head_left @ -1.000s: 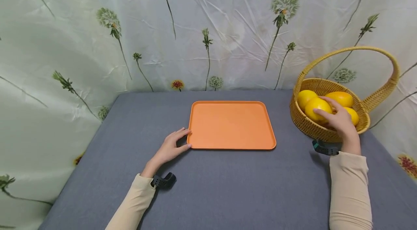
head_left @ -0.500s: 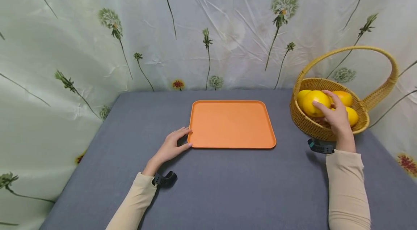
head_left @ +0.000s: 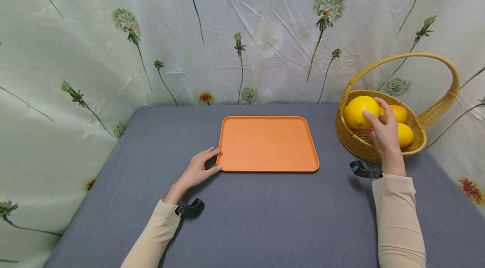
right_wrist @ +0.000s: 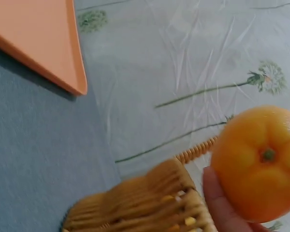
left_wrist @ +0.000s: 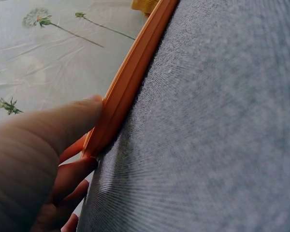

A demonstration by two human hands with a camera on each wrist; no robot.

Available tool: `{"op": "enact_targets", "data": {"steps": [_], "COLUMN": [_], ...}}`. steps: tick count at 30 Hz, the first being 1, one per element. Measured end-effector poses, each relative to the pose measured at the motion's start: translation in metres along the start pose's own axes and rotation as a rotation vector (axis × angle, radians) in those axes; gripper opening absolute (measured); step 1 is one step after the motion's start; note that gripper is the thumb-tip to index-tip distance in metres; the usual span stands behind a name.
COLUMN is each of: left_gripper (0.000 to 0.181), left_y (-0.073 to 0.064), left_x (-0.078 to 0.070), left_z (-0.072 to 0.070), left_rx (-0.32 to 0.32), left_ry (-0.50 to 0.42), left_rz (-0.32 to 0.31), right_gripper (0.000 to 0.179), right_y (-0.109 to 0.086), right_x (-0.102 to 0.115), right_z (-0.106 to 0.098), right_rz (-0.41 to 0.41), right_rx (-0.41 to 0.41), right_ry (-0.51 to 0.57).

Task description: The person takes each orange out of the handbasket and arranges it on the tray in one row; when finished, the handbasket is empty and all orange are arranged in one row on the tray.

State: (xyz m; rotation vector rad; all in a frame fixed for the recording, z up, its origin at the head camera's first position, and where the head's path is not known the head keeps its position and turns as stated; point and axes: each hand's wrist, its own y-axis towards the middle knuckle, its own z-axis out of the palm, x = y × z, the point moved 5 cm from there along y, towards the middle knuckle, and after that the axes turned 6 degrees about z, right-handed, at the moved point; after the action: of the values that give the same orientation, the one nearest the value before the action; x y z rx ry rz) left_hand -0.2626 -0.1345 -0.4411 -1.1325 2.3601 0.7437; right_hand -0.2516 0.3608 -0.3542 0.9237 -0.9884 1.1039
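Note:
In the head view my right hand (head_left: 386, 131) grips a round yellow-orange orange (head_left: 361, 112) between thumb and fingers, above the left side of a wicker basket (head_left: 354, 148). The right wrist view shows this orange (right_wrist: 258, 164) with its green stem end facing the camera, fingers along its lower side. My left hand (head_left: 195, 171) rests with extended fingers and thumb at the left edge of an orange tray (head_left: 269, 143), by its near corner. In the left wrist view, the thumb (left_wrist: 79, 118) touches the tray's rim (left_wrist: 125, 82), with other fingers beneath the corner.
More yellow fruit, including one at the back (head_left: 398, 113) and one nearer (head_left: 404, 134), lies in the basket. Its tall arched handle (head_left: 413, 54) stands over the fruit. A grey cloth (head_left: 280, 217) covers the table, and a flower-print curtain (head_left: 280, 40) hangs behind.
My right hand has lifted the orange from among the other fruit, up and slightly left. The left hand stays at the tray's edge.

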Motion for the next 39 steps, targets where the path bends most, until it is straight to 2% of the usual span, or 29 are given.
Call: {"op": "enact_targets", "data": {"steps": [8, 15, 23, 30, 39], "left_gripper": [0.053, 0.054, 0.055, 0.055, 0.054], "left_y": [0.001, 0.0, 0.001, 0.0, 0.0], "left_x": [-0.002, -0.004, -0.003, 0.0, -0.001], "left_z": [0.0, 0.003, 0.003, 0.002, 0.0], "left_rx": [0.007, 0.007, 0.003, 0.013, -0.003], "left_ry": [0.0, -0.001, -0.006, 0.01, 0.011], "left_rz": [-0.016, -0.013, -0.025, -0.039, -0.037], "right_gripper": [0.045, 0.048, 0.062, 0.062, 0.063], "right_y": [0.002, 0.001, 0.001, 0.003, 0.003], "right_x": [0.0, 0.0, -0.002, -0.009, -0.013], "right_z": [0.01, 0.019, 0.036, 0.049, 0.063], "right_rz": [-0.04, -0.054, -0.074, -0.084, -0.095], "right_rx": [0.11, 0.188, 0.287, 0.243, 0.227], "right_ry": [0.255, 0.345, 0.333, 0.21, 0.143]}}
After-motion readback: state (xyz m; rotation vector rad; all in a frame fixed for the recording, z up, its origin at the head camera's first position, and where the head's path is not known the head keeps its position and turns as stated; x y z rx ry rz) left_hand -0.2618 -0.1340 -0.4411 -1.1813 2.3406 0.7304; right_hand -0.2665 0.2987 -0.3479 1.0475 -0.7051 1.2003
